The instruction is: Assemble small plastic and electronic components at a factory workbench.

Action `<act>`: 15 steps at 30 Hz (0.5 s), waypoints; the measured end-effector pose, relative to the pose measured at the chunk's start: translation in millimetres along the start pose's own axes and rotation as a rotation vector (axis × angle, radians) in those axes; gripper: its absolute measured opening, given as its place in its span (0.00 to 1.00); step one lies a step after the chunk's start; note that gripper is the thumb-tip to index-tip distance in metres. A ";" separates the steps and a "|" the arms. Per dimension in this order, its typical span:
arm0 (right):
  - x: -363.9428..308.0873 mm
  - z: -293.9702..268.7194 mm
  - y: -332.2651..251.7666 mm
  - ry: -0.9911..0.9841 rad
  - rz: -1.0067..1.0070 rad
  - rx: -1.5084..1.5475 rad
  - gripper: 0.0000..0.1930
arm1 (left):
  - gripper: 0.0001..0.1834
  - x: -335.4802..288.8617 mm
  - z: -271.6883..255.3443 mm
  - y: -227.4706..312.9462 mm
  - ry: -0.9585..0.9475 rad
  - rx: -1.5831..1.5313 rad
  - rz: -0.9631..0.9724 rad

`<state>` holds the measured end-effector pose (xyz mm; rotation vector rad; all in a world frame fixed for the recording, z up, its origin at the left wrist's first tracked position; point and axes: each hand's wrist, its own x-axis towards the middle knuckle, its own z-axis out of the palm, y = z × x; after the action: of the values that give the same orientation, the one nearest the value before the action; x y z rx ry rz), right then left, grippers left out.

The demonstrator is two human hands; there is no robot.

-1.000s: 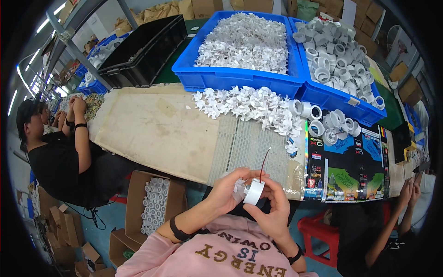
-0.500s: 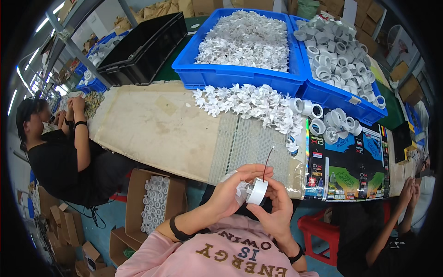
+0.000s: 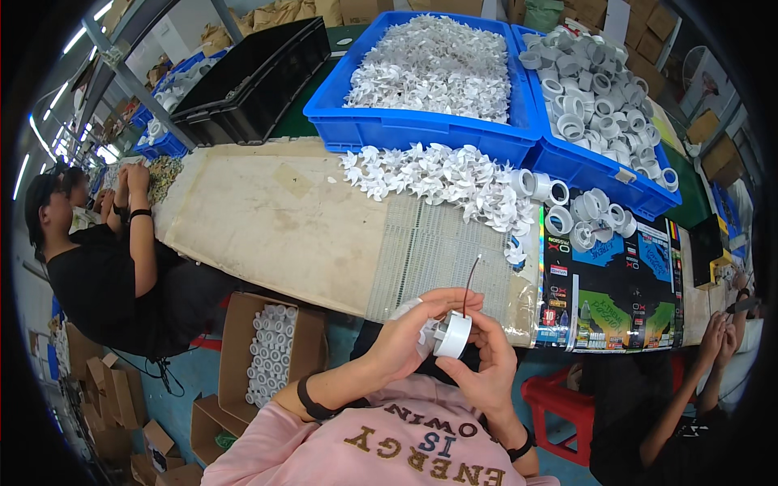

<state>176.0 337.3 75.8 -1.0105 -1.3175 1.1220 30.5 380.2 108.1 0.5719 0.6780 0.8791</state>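
Close above my lap, in front of the table edge, both my hands are together around a white round plastic housing (image 3: pixel 455 335). A thin dark reddish wire (image 3: pixel 471 283) with a small white tip sticks up from it. My right hand (image 3: pixel 491 366) grips the housing between thumb and fingers. My left hand (image 3: pixel 395 344) curls around white thin-bladed plastic (image 3: pixel 427 334), held against the housing's left side; its fingertips reach behind the housing. How many bladed pieces lie in that palm is hidden. Similar small white fan blades (image 3: pixel 442 180) form a loose heap on the table.
A blue crate (image 3: pixel 413 130) of white blades stands at the back, beside another blue crate (image 3: pixel 600 178) of white rings. Several rings (image 3: pixel 582 235) lie before it. A black bin (image 3: pixel 251 113) is back left. Below the table is a carton (image 3: pixel 235 348). People sit on both sides.
Almost nothing differs. My hands and the housing keep nearly the same place, with only a very slight shift of the view.
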 end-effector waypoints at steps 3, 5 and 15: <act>0.0 0.4 0.3 0.000 0.016 0.058 0.35 | 0.23 -0.6 0.4 0.9 -0.009 -0.008 0.007; 0.0 -0.5 -1.0 -0.012 0.026 0.060 0.35 | 0.23 -0.6 -0.5 0.5 -0.005 -0.007 0.003; -0.1 -4.7 -16.3 -0.067 -0.052 -0.275 0.36 | 0.22 -3.3 0.3 -1.9 0.005 0.085 0.010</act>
<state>181.4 334.3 91.6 -1.1387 -1.5733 0.9594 30.1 376.3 108.0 0.6494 0.7202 0.8640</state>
